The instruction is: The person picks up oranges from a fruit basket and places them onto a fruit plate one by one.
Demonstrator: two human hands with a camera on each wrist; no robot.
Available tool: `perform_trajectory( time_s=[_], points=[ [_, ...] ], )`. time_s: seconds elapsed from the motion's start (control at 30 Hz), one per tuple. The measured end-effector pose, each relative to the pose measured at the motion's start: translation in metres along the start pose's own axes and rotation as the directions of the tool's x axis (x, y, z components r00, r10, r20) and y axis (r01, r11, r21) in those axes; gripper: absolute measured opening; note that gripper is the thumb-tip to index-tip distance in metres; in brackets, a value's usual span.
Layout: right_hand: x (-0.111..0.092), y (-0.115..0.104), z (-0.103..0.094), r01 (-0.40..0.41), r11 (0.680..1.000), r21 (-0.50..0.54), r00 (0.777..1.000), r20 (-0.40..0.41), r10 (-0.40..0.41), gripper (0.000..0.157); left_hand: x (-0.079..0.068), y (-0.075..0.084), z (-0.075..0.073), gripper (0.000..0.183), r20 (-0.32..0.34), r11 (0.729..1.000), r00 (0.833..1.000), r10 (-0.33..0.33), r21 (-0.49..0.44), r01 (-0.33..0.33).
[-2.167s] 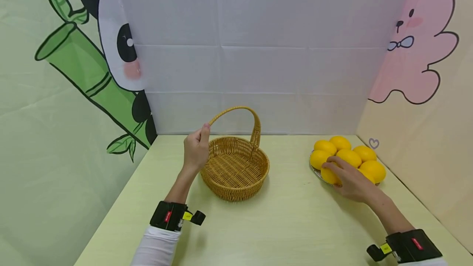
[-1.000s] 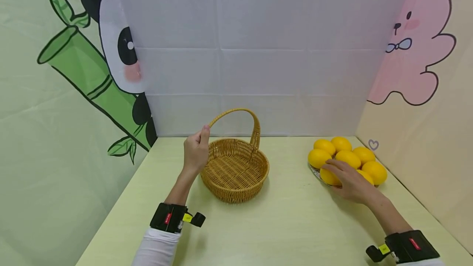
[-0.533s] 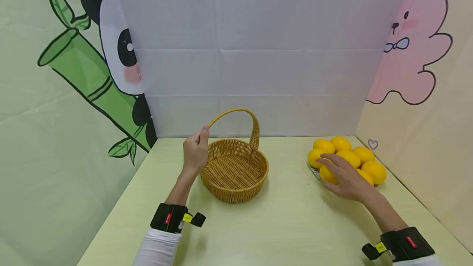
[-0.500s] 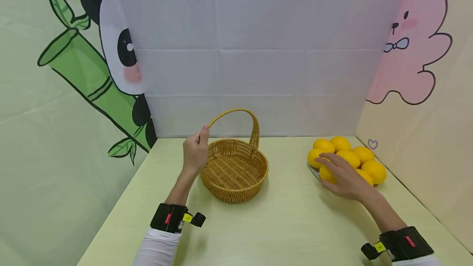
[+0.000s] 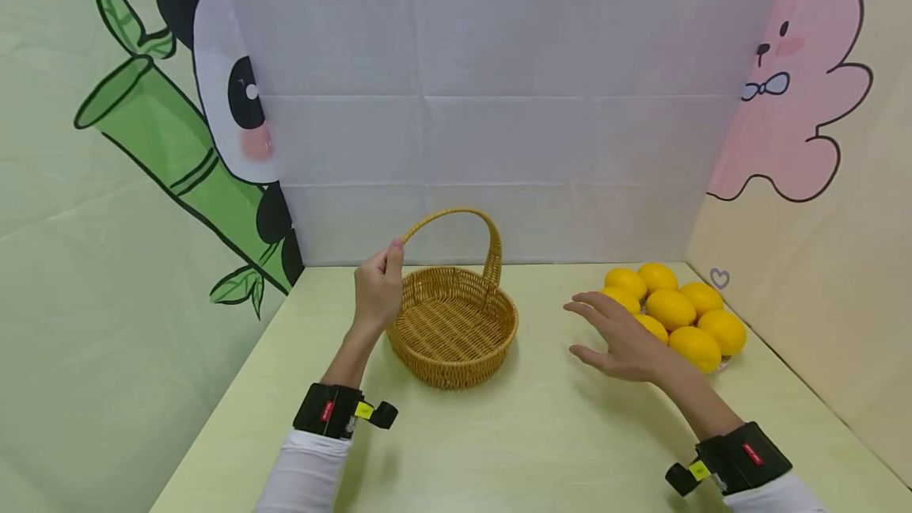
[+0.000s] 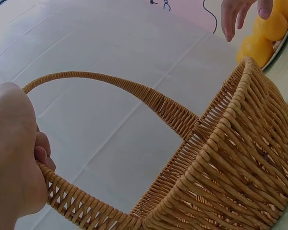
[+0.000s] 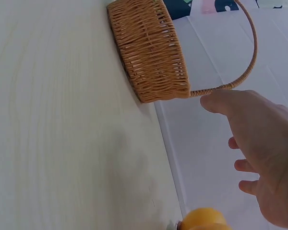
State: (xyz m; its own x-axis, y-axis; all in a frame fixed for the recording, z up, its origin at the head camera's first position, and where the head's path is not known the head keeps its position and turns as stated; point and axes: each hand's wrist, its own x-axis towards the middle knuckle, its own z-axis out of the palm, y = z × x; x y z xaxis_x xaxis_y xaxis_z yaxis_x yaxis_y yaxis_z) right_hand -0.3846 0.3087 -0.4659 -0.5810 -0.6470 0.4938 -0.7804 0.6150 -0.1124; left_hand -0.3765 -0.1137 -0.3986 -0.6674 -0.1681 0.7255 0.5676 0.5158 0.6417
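Observation:
A round woven wicker basket (image 5: 456, 359) with an arched handle (image 5: 492, 244) stands left of the table's middle, its inside bare. My left hand (image 5: 379, 287) grips the handle on its left side; the left wrist view shows the fingers (image 6: 42, 143) curled round it. To the right, several yellow lemons (image 5: 671, 309) are heaped on a plate (image 5: 723, 364) that they mostly hide. My right hand (image 5: 620, 337) hovers just left of and in front of the lemons, holding nothing. Its fingers and thumb are spread apart and point toward the basket.
The pale table (image 5: 499, 450) reaches back to a white cloth wall (image 5: 499, 101). Side walls with a panda drawing (image 5: 235, 85) and a pink bear drawing (image 5: 791, 117) flank it. The lemons lie close to the right wall.
My right hand has come off the front lemon on the plate, spread its fingers and moved left, uncovering more lemons. My left hand and the basket have stayed in place.

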Motion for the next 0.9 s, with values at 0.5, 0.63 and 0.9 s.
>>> perform_trajectory(
  time_s=[0.5, 0.63, 0.9],
  points=[
    [0.021, -0.019, 0.017, -0.001, 0.999, 0.046, 0.997, 0.078, -0.003, 0.069, 0.028, -0.028, 0.004, 0.064, -0.024, 0.999, 0.999, 0.036, 0.025, -0.035],
    [0.025, -0.022, 0.019, -0.017, 0.999, 0.051, 0.995, 0.099, 0.012, 0.074, 0.034, -0.033, 0.003, 0.063, -0.048, 0.995, 0.998, 0.033, 0.098, -0.028],
    [0.031, -0.024, 0.02, -0.029, 0.999, 0.036, 0.99, 0.141, 0.024, 0.08, 0.038, -0.022, -0.006, 0.045, -0.023, 0.987, 1.0, -0.019, 0.158, 0.023]
  ],
)
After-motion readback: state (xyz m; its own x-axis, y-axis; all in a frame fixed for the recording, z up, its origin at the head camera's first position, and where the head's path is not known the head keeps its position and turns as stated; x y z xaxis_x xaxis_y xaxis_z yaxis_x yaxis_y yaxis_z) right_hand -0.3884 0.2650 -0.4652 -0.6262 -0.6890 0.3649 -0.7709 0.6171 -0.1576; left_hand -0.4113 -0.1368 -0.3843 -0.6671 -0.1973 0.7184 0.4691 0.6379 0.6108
